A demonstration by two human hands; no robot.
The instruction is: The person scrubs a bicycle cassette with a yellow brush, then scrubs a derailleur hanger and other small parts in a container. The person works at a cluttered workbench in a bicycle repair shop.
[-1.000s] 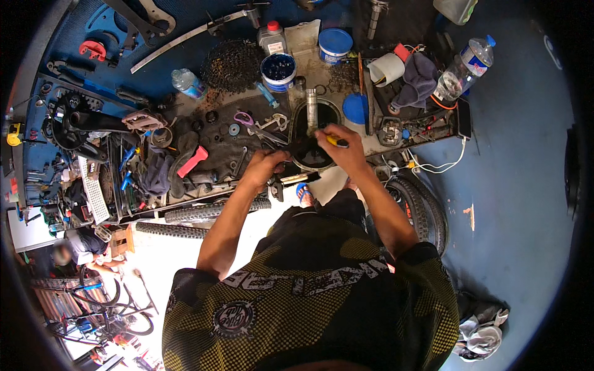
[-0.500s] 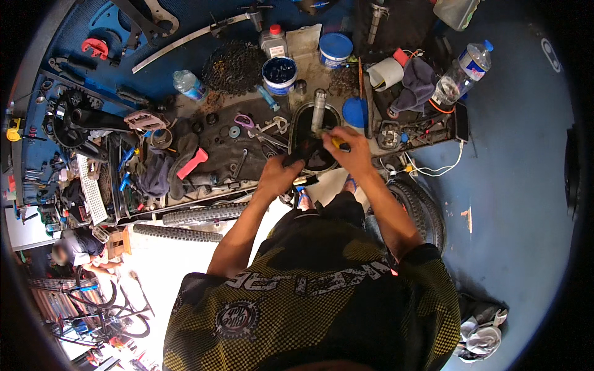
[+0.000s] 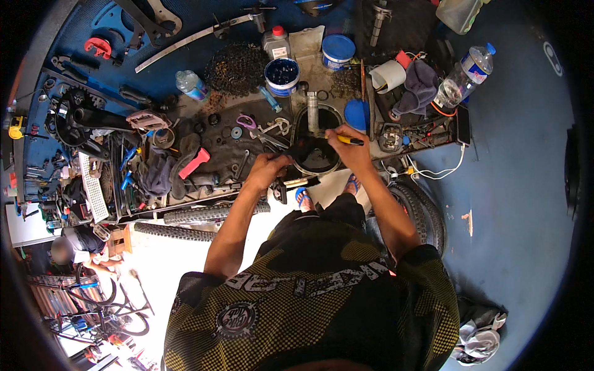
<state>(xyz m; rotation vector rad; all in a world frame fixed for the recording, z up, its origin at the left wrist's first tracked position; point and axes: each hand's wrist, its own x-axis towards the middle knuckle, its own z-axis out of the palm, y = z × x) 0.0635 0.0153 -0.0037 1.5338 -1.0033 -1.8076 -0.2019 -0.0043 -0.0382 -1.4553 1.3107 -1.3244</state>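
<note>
My right hand point(image 3: 351, 149) is closed around a yellow-and-black handled tool point(image 3: 352, 141), its handle end pointing right; the working end is hidden. My left hand point(image 3: 267, 171) grips a dark part that blends into the shadow, too dark to name, left of the pot. Between my hands sits a round metal pot point(image 3: 338, 115) with dark liquid in it. A silvery metal tube point(image 3: 312, 112) stands at the pot's far side.
The workbench carries purple-handled scissors point(image 3: 246, 122), an open blue tub point(image 3: 281, 77), a blue lid point(image 3: 356, 114), a pink-handled tool point(image 3: 195, 163) and a water bottle point(image 3: 464, 74). Tyres point(image 3: 417, 207) lean below the bench. Another person point(image 3: 77, 250) is at the far left.
My left hand has shifted left and slightly down, away from my right hand. The yellow-handled tool has turned so its handle points right. More of the pot's inside now shows.
</note>
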